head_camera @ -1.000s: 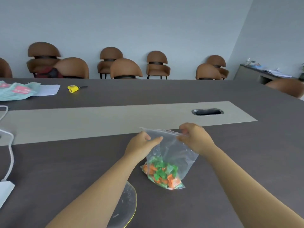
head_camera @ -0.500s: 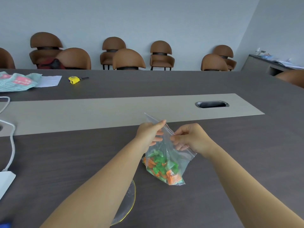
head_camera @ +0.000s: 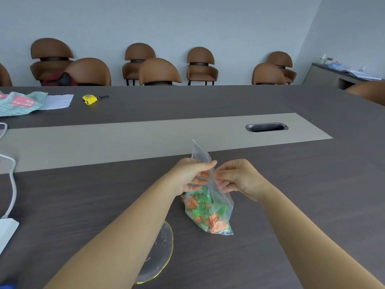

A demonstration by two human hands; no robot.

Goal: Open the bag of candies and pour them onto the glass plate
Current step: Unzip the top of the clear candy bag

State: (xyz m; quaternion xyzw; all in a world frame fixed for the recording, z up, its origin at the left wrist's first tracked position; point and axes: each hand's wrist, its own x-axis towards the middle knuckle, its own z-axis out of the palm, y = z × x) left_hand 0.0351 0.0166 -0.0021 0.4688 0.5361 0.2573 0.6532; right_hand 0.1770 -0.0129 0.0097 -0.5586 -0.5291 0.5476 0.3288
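Note:
A clear zip bag of candies (head_camera: 210,205) stands on the dark table, its green and orange candies heaped in the lower half. My left hand (head_camera: 190,176) pinches one side of the bag's top and my right hand (head_camera: 239,178) pinches the other side, close together. One corner of the bag sticks up above my fingers. The glass plate (head_camera: 161,253), clear with a yellow rim, lies near the table's front, mostly hidden under my left forearm.
A yellow tape measure (head_camera: 90,99), a white paper (head_camera: 57,101) and a teal packet (head_camera: 18,103) lie at the far left. A white cable (head_camera: 12,180) runs at the left edge. A cable slot (head_camera: 266,127) sits in the grey strip. Brown chairs line the wall.
My hands have come closer together at the bag's top. The bag has turned edge-on and stands taller, with one corner now sticking up.

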